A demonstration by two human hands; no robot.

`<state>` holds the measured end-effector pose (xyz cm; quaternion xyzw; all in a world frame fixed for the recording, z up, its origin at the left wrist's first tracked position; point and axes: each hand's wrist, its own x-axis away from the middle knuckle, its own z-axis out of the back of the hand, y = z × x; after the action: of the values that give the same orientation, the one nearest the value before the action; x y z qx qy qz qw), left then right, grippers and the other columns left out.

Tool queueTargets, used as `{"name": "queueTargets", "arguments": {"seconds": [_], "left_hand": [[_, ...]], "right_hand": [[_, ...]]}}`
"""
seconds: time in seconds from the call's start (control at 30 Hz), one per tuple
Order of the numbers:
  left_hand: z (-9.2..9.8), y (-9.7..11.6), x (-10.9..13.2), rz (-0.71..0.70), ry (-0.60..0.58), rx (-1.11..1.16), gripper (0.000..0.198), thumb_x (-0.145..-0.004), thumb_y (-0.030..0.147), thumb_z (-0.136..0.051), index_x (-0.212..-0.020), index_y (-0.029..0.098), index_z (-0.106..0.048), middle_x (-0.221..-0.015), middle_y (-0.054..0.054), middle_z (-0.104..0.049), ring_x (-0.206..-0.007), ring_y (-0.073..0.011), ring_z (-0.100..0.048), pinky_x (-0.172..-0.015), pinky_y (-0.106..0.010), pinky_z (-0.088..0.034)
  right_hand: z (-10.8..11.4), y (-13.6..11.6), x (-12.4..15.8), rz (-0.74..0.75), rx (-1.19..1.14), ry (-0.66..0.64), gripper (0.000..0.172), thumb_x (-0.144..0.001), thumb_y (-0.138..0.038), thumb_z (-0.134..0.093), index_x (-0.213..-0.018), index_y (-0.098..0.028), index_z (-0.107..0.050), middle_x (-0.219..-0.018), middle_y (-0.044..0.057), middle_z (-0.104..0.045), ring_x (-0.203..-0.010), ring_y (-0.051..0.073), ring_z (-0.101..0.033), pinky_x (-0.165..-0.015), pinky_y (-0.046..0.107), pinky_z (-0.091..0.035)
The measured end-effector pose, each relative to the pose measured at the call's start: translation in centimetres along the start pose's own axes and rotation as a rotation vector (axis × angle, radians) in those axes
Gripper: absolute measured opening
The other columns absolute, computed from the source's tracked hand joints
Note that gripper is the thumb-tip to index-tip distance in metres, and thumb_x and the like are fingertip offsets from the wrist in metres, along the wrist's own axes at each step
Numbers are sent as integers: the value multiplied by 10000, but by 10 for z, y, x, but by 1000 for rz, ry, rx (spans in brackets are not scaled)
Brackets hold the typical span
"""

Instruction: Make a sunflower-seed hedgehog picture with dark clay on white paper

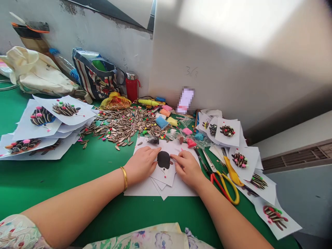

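A black, rounded clay-like shape (163,160) sits on a small white paper card (166,178). Below it on the card are a dark dot, thin lines and a pink dot, with small brown pieces at its sides. My left hand (145,162) rests on the card, fingertips at the shape's left edge. On the other side, my right hand (188,169) has its index finger stretched toward the right edge, by a brown piece. Nothing shows gripped in either hand. More white sheets (137,186) lie under the card.
Sunflower seeds (124,122) spread behind the hands, beside colored clay packets (162,121). At right lie scissors (224,181), a yellow-handled cutter (232,171) and seed-decorated cards (240,160). More decorated cards (66,110) are piled left. A red flask (131,86) and striped bag (94,76) stand behind.
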<state>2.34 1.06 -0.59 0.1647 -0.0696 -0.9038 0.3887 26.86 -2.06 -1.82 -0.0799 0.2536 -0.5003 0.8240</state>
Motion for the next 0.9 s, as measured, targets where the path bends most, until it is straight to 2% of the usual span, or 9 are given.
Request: {"name": "queueTargets", "arguments": {"seconds": [0.27,0.47,0.73,0.9], "left_hand": [[-1,-1,0,-9,11,7,490,-883,178,-529,-1361,79,-490,-1152,-155,-663,-1070,-286,-573,-941,-439,-470],[0,0,0,-2,12,19,476,-877,173,-528,-1346,94,-507,-1125,-154,-670,-1046,-283,-584,-929,-437,-477],[1,0,0,2,15,13,479,-879,187,-526,-1351,114,-500,-1126,-145,-669,-1049,-280,-584,-930,-436,-467],[1,0,0,0,0,14,483,-883,187,-530,-1353,85,-495,-1145,-158,-665,-1060,-281,-580,-943,-435,-467]], "right_hand": [[2,-6,-4,-37,24,-60,373,-859,-140,-557,-1198,-235,-681,-896,63,-543,-880,219,-513,-800,372,-457],[0,-3,-2,-20,-3,-4,398,-861,-113,-522,-1213,-221,-671,-898,68,-544,-872,216,-513,-784,369,-461],[1,-6,-1,-10,15,-9,405,-852,-111,-533,-1206,-241,-682,-902,66,-548,-877,217,-518,-787,372,-462],[2,-3,1,-7,39,20,388,-867,-120,-538,-1199,-242,-698,-883,64,-546,-855,211,-513,-769,370,-450]]}}
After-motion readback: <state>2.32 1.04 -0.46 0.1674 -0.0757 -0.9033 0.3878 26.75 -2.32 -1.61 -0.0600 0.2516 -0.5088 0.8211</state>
